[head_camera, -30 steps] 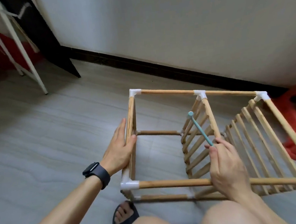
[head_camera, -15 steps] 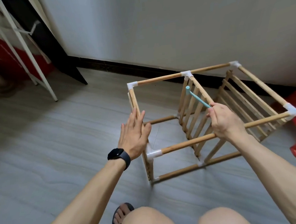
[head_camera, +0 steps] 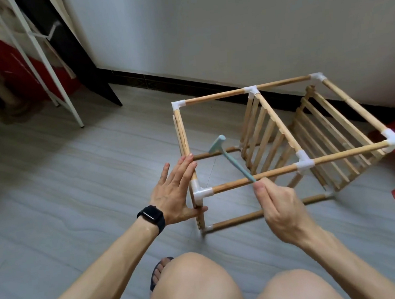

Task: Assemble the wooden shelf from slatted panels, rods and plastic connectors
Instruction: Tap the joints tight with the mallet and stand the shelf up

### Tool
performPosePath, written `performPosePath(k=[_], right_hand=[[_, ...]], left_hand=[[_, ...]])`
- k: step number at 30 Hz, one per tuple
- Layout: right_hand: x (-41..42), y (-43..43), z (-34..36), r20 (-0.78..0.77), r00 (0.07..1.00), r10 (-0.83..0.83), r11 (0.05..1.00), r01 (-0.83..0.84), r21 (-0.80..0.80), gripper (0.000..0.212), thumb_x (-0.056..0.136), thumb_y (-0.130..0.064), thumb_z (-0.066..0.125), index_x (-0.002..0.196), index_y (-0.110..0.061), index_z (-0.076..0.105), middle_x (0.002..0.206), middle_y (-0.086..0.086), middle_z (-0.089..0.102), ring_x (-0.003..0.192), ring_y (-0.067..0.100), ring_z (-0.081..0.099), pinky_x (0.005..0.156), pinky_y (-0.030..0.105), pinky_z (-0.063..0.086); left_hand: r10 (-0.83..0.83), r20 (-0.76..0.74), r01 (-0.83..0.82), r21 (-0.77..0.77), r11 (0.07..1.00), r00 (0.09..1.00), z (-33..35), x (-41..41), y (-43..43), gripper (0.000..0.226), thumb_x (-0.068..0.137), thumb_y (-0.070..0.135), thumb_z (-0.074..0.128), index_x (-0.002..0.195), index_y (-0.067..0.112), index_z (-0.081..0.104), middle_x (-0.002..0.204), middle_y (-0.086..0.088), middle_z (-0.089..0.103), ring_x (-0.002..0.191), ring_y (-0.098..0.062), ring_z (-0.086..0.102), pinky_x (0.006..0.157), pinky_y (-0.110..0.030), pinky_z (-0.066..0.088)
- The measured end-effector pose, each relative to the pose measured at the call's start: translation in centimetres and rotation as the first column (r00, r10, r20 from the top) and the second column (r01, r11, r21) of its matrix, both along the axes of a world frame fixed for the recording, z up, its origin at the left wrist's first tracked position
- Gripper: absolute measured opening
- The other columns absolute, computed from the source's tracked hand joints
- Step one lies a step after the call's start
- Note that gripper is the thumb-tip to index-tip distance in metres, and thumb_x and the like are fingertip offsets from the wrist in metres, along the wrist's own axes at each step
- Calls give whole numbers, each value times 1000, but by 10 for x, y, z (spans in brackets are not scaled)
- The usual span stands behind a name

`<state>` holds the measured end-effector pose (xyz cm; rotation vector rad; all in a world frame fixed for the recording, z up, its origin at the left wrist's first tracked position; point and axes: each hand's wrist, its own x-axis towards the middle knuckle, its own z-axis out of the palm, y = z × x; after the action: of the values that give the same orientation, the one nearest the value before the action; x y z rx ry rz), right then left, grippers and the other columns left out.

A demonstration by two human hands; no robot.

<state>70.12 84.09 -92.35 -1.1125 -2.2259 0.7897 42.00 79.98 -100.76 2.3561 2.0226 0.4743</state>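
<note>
Centre frame: light, rigid slatted wooden shelf frame (head_camera: 272, 139); flat-open left hand (head_camera: 175, 194) braces its corner post, right hand (head_camera: 278, 210) clenches small teal plastic mallet (head_camera: 231, 159).

Domestic room: grey wood-look floor (head_camera: 74, 185), plain white wall (head_camera: 228, 26) with dark skirting board (head_camera: 161, 81), white metal rack (head_camera: 47, 74) standing left of the wall.

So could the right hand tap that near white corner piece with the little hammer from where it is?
Probably yes. The right hand holds the small hammer raised just beside the near corner connector, with open air between. The left hand, flat against the frame, lies very close.
</note>
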Motion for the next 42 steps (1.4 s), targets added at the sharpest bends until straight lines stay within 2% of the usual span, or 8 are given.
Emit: performPosePath(k=[6,10,19,23,30,35,39,42], right_hand=[[2,-26,2,-109,992,69,980,-47,191,37,106,-42,26,74,-25,35,56,-12,35,46,12,37,43,34,32],[-2,-32,-6,347,932,99,975,-160,152,31,105,-47,19,81,-29,28,61,-4,50,58,27,56,49,38,37],[4,-36,-14,248,965,88,965,-144,219,41,105,-50,12,81,-27,36,54,-8,43,45,21,49,40,38,32],[2,-29,-9,443,892,85,972,-172,158,36,102,-50,9,86,-27,32,71,1,60,68,31,61,54,39,31],[26,4,-4,63,972,-225,973,222,62,44,104,-50,21,77,-26,46,67,-4,58,60,10,56,54,36,41],[55,38,-15,-129,751,-647,760,621,-193,42,108,-38,24,88,-14,53,104,6,50,92,21,53,83,40,44],[59,57,-19,-144,707,-692,678,569,-465,47,108,-44,23,84,-15,51,99,0,55,106,30,54,92,45,44],[48,62,-16,-198,733,-651,693,468,-547,46,108,-45,26,80,-18,52,119,3,56,120,24,48,108,50,39]], left_hand=[[39,50,-42,63,997,998,-3,9,6,130,58,57,86,155,13,11,163,-5,12,151,-22,5,118,-54,14],[52,43,-54,47,997,998,-2,8,6,127,60,58,84,155,13,12,164,-5,11,152,-19,2,119,-52,12],[73,32,-73,24,997,997,-6,7,8,124,62,59,81,156,13,14,164,-4,10,152,-20,4,119,-50,14],[74,30,-75,38,996,997,-4,5,10,121,62,57,81,155,13,17,164,-5,13,152,-23,10,118,-53,18],[97,79,-102,58,993,992,-7,8,9,126,61,54,85,156,17,11,164,-10,11,145,-32,28,114,-57,34],[241,195,-222,-114,968,951,1,21,4,118,71,43,82,151,40,-5,162,-10,17,86,-29,63,64,-31,51],[331,287,-254,-273,928,899,6,32,2,111,84,31,73,148,49,-16,113,-1,54,64,-9,51,61,-23,45],[363,417,-259,-286,923,834,9,37,2,110,84,20,73,150,53,-9,129,2,62,74,-10,63,69,-25,54]])
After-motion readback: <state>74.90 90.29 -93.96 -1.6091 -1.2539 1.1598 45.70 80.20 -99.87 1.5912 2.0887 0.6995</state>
